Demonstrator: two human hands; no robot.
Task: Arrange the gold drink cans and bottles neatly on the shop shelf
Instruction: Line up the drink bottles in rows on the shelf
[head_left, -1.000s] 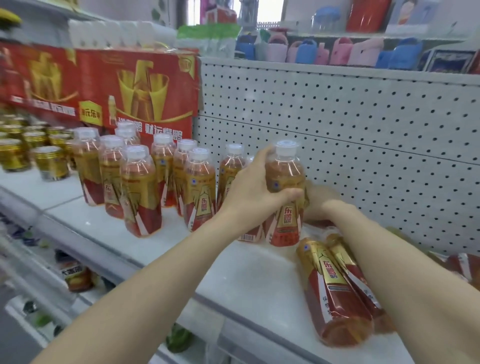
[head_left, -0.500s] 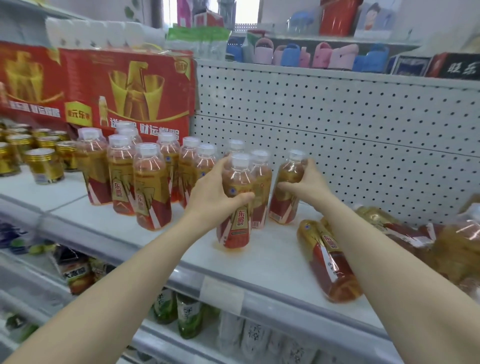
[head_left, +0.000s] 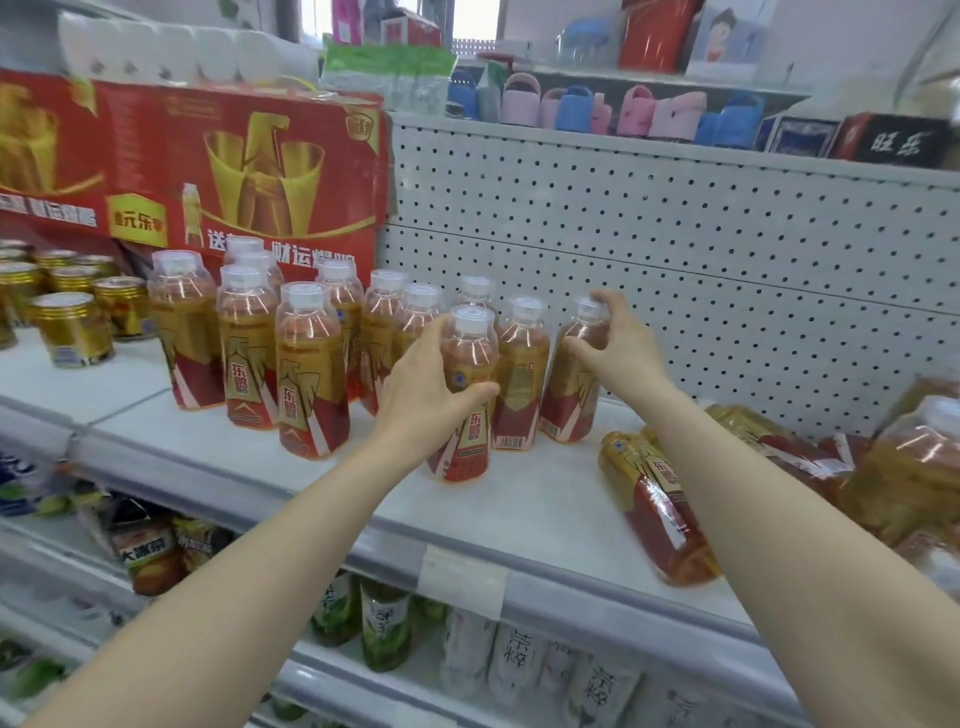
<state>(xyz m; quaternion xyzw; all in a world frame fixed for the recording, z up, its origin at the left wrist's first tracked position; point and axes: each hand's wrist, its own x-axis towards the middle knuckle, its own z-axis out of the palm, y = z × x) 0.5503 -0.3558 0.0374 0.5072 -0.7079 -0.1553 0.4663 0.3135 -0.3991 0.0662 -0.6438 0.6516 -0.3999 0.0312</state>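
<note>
While both hands work at mid-shelf, the left hand has fingers and thumb clamped round the waist of the near bottle. The right hand curls round the shoulder of the rightmost standing bottle, against the far row. Full, film-labelled plastic: judged moderately heavy, slightly yielding, slippery. Mid-body is the soundest hold. Toppled bottles lie to the right.
</note>
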